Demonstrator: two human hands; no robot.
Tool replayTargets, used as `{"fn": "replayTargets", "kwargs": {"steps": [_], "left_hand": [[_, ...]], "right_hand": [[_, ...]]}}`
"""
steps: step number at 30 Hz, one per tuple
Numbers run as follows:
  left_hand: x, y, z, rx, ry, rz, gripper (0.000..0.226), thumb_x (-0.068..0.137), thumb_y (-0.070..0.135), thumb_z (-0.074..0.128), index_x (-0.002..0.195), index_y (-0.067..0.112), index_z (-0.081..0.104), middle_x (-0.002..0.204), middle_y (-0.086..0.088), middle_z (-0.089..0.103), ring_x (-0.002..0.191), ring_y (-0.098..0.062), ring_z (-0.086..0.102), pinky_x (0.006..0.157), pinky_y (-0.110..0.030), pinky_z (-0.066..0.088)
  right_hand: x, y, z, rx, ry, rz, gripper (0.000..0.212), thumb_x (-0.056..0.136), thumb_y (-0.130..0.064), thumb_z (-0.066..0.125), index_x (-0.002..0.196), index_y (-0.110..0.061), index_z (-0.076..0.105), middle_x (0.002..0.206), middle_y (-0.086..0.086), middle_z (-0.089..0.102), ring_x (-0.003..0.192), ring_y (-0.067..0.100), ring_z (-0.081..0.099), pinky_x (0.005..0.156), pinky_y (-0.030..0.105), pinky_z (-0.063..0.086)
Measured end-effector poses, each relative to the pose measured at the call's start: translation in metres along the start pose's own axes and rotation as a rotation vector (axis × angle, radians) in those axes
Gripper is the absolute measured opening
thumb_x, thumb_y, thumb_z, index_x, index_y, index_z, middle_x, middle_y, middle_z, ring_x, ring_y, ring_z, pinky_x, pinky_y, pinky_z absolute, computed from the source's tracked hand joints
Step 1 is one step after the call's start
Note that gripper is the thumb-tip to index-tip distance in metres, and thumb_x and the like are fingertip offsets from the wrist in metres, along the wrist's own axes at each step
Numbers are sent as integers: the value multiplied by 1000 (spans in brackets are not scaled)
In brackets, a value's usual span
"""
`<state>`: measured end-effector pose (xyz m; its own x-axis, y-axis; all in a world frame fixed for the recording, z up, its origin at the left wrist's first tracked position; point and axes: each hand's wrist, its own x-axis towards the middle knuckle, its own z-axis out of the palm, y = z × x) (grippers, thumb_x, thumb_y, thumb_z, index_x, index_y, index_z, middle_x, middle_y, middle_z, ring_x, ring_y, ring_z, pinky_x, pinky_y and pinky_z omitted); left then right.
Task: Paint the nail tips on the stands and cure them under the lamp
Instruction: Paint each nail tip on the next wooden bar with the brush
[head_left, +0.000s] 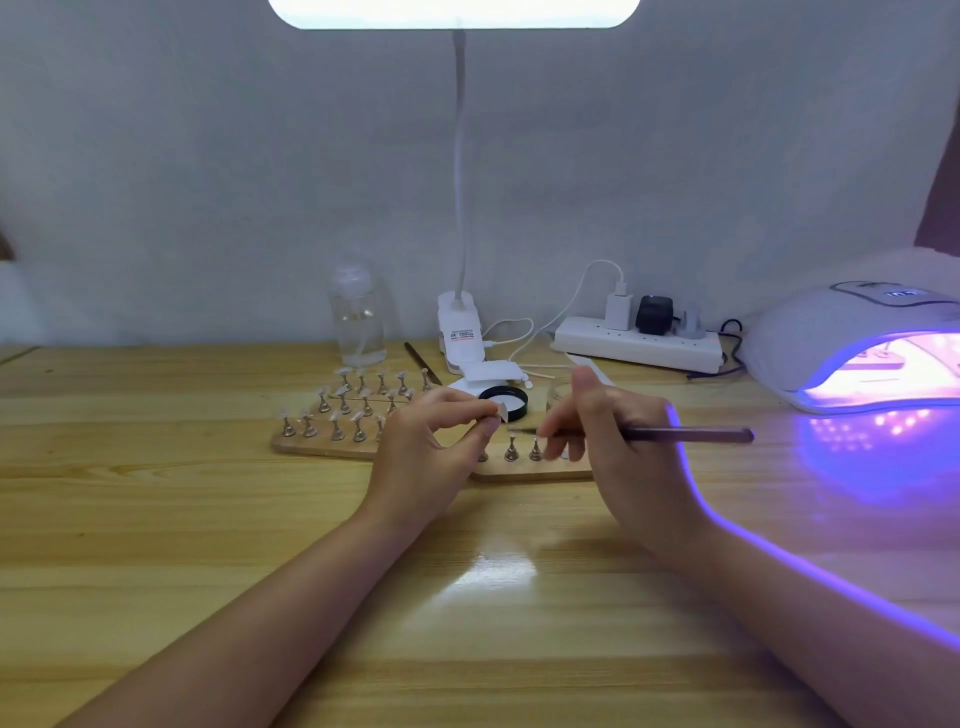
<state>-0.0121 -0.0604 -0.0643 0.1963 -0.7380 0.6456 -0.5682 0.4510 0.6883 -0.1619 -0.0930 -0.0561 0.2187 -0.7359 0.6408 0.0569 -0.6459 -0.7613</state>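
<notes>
Brush (675, 434) lies left-right w/ bristles aimed at the nail tip (503, 413) my left hand (431, 441) pinches, right hand (613, 431) gripping the handle, both over the stands (511, 449) imo.

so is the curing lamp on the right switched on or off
On: the curing lamp glows purple inside its opening and throws violet light spots onto the table.

The wooden table (156, 519) carries stand boards (322, 444), a curing lamp (841, 348), power strip (639, 345), clear bottle (358, 322) and clip lamp (460, 332).
</notes>
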Motion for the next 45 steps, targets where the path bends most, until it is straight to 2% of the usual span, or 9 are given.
{"fn": "replayTargets", "kwargs": {"steps": [3,6,13,20,26,30,33,39,45], "left_hand": [[0,-1,0,2,1,7,16,76,-1,69,86,11,73,80,2,66,80,-9,59,65,-2,40],[0,-1,0,14,-2,5,17,76,0,69,86,14,72,79,5,66,80,-7,60,69,-3,40],[0,-1,-1,22,-4,-5,21,77,2,69,89,19,70,79,9,65,81,-5,61,75,-5,40],[0,0,0,-17,-5,-11,18,76,-2,69,87,12,72,79,-2,67,77,-11,62,64,-3,41],[1,-2,0,-6,-17,-18,16,76,0,69,88,11,73,80,0,67,81,-14,62,67,-4,41],[0,-1,0,-12,-15,-20,20,77,0,69,88,17,71,79,4,66,83,-14,61,70,-4,41],[0,-2,-1,-6,-8,-13,24,76,0,69,89,21,69,79,6,65,84,-14,61,74,-8,42],[0,1,0,-6,15,-1,23,75,-1,70,81,21,70,81,1,66,80,-3,59,66,-2,39],[-1,-2,-2,46,14,-6,14,71,8,76,72,20,70,84,7,63,83,6,55,73,-4,37]], "right_hand": [[1,1,0,-66,-23,-46,40,91,-33,41,65,-16,66,58,-6,62,54,2,56,56,14,43],[0,2,-1,2,0,16,47,90,-38,43,54,-16,64,50,3,60,48,5,53,54,15,41],[1,0,1,23,11,50,50,86,-48,41,53,-20,65,52,5,61,49,8,54,54,20,43],[-1,-1,2,20,-20,15,45,90,-38,42,61,-14,66,53,0,62,51,5,56,56,14,43],[0,1,1,-47,-13,-60,37,91,-29,42,65,-16,65,57,-3,62,54,2,56,55,13,43],[-2,1,1,1,2,-4,44,90,-38,44,55,-18,64,50,5,59,47,5,53,53,15,41],[0,1,2,-58,14,-54,38,91,-33,42,64,-20,65,55,-4,62,53,3,56,56,15,44],[-4,-1,-1,45,33,41,50,87,-37,43,49,-10,61,46,9,57,40,7,51,47,13,39],[-3,3,-3,37,105,-2,44,90,-37,42,59,-16,64,50,3,60,49,5,53,52,14,38]]}}
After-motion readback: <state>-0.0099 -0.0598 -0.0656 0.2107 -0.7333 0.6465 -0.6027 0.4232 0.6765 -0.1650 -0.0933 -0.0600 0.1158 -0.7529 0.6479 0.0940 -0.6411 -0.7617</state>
